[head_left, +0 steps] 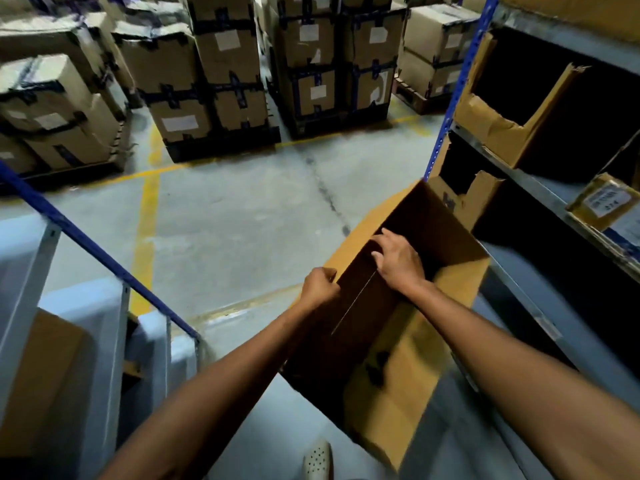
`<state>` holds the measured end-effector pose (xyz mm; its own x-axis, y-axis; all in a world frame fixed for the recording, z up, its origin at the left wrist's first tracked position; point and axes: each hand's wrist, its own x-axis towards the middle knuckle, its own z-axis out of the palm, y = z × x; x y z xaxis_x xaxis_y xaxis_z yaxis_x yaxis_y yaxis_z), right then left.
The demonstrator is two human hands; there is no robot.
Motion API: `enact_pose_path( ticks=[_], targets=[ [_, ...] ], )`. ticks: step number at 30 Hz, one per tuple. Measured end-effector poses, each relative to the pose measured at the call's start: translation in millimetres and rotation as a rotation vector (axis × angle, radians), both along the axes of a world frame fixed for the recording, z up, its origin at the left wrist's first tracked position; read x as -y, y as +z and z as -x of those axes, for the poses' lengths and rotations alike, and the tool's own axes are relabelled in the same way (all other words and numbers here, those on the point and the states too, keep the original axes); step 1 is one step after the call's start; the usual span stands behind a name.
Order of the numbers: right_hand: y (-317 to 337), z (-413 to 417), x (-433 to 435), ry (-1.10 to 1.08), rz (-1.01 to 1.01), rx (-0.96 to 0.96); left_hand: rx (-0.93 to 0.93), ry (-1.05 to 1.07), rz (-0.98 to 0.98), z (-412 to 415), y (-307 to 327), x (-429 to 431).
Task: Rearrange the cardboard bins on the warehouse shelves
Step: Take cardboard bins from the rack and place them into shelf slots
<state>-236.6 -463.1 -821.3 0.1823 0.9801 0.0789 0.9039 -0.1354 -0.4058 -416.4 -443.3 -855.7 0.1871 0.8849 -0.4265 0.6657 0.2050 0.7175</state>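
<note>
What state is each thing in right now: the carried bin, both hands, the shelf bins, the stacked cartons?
cardboard bin: open-topped, tilted, no contents visible, held by both hands.
left hand: grips the bin's left wall edge.
right hand: fingers curled over the bin's wall, forearm across its opening.
shelf bins: open-fronted, torn edges, sitting on the rack.
labelled box: closed, on the rack.
stacked cartons: taped shut, piled in stacks.
</note>
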Motion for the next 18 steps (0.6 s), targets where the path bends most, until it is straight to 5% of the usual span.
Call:
enact_pose_path(
  ticks=[4,6,10,15,18],
  targets=[
    [-9,23,21,0.024,0.130,-0.144,0.138,0.293,0.223,3,-3,-7],
    [-9,28,35,0.057,0.267,-0.380,0.197,0.414,0.322,9,-7,-7],
    [4,34,61,0.056,0.592,-0.857,0.238,0.417,0.512,16,-11,-15],
    [-1,23,67,-0.058,0.574,-1.250,0.267,0.407,0.611,27,-15,-31],
    [6,29,70,0.040,0.498,-1.046,0.250,0.401,0.588,29,-7,-31]
  ],
)
